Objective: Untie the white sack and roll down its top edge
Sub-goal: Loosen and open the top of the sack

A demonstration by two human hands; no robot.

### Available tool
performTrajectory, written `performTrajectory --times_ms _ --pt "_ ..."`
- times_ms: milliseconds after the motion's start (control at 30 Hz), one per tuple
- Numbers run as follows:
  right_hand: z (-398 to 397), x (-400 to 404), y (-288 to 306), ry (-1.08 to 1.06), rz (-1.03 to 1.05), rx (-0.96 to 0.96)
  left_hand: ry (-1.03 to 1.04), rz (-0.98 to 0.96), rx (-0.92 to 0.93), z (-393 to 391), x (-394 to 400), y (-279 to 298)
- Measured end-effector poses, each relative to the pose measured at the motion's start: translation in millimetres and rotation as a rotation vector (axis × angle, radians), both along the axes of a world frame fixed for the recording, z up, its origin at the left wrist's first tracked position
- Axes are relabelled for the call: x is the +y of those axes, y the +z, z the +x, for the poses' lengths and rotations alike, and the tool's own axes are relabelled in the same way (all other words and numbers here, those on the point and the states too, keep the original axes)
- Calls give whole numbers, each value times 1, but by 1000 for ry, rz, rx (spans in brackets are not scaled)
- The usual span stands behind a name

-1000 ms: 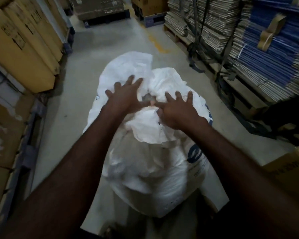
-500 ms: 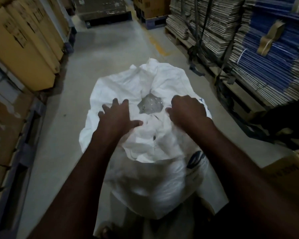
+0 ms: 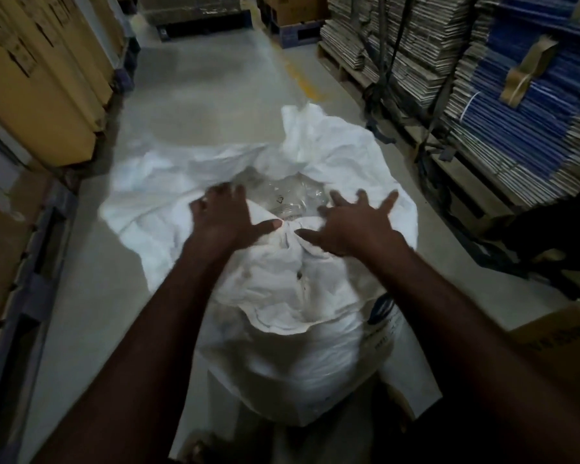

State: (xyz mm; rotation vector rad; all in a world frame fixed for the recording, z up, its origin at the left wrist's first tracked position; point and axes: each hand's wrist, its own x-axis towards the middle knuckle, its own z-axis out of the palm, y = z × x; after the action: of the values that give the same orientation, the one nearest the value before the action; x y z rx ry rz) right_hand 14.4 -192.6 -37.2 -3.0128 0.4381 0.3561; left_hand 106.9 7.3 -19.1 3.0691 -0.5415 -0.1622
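A big white woven sack (image 3: 295, 349) stands on the floor right in front of me. Its mouth is open and the loose top cloth (image 3: 168, 182) is spread wide to the left and far side. Clear plastic contents (image 3: 288, 195) show inside the opening. My left hand (image 3: 228, 219) lies on the near left rim with fingers spread, thumb pointing right. My right hand (image 3: 352, 226) is on the near right rim, fingers splayed and straight. Both hands are blurred by motion. The near rim of the sack is folded over toward me.
Brown cardboard boxes (image 3: 37, 82) on pallets line the left of the aisle. Stacks of flat cardboard and blue sheets (image 3: 503, 95) on pallets line the right. A brown box (image 3: 563, 343) sits at the near right. Grey floor (image 3: 215, 95) stretches ahead.
The sack mouth has been spread much wider, with cloth pushed out to the left and far side. My right hand went from curled on the rim to fingers splayed.
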Motion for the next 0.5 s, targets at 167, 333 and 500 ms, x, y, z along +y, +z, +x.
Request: performTrajectory --times_ms 167,333,500 --pt "-19 -35 10 -279 77 108 185 -170 111 24 87 4" --pt "-32 -42 15 -231 85 81 82 -213 225 12 118 -7" --pt "-31 -9 24 -18 -3 -371 20 -190 -19 -5 89 0"
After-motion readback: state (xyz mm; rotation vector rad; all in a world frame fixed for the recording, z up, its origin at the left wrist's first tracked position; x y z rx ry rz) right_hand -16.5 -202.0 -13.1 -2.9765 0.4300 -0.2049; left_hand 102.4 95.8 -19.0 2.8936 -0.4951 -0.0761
